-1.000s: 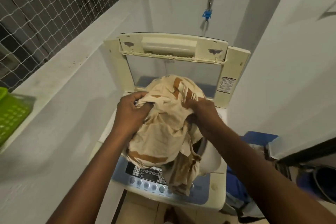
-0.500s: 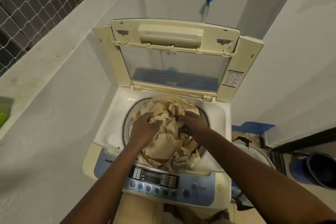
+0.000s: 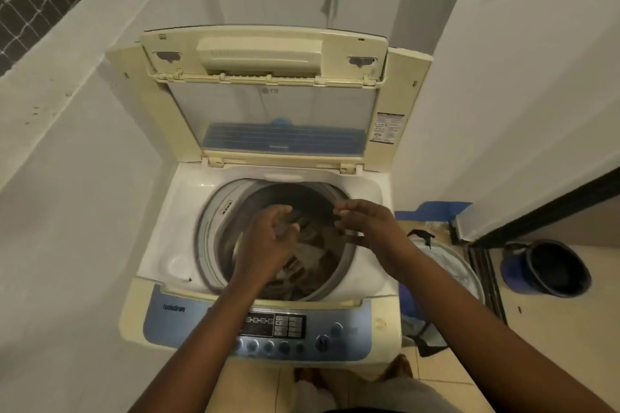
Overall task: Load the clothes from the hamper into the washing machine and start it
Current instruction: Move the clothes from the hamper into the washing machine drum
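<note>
Top-loading washing machine (image 3: 183, 221) with its lid (image 3: 268, 54) raised upright; the left hand (image 3: 268, 241) hovers over the drum mouth, fingers loosely curled and empty. The beige-and-brown clothes (image 3: 313, 253) lie down inside the drum, beneath both hands. The right hand (image 3: 367, 221) hangs above the drum's right rim, fingers relaxed and gripping nothing, with the hamper (image 3: 449, 265) just beside the machine and a dark bucket (image 3: 558, 270) farther right.

Under you: tiled floor (image 3: 536, 329) carries washing machine (image 3: 161, 312). Hamper (image 3: 453, 261) just right of machine. Dark bucket (image 3: 557, 270) farther right, apart from hamper.
</note>
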